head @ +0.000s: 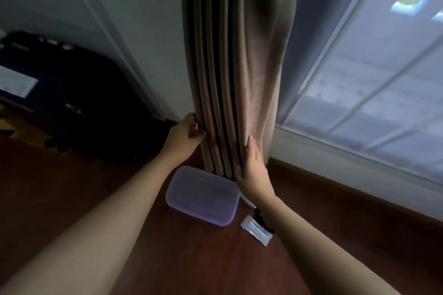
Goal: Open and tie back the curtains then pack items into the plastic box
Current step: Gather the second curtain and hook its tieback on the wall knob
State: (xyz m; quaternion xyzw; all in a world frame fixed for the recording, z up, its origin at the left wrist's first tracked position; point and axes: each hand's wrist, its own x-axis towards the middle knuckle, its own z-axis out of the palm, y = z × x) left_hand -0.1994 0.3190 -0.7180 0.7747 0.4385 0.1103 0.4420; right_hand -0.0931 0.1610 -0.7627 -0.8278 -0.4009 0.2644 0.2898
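Note:
A brown curtain (237,67) hangs gathered into tight folds in the middle of the view, beside the window. My left hand (185,134) grips the folds at the curtain's left edge. My right hand (251,167) lies flat against the folds on the right side, fingers together. Below the curtain, a translucent lidded plastic box (203,195) rests on the dark wooden floor. A small white packet (256,230) and a black item (260,217), partly hidden by my right forearm, lie on the floor to the right of the box.
A sheer white curtain (374,93) covers the window at right. A dark suitcase (67,93) stands against the wall at left with a white paper (16,82) on it. A white windowsill ledge (347,165) runs along the right.

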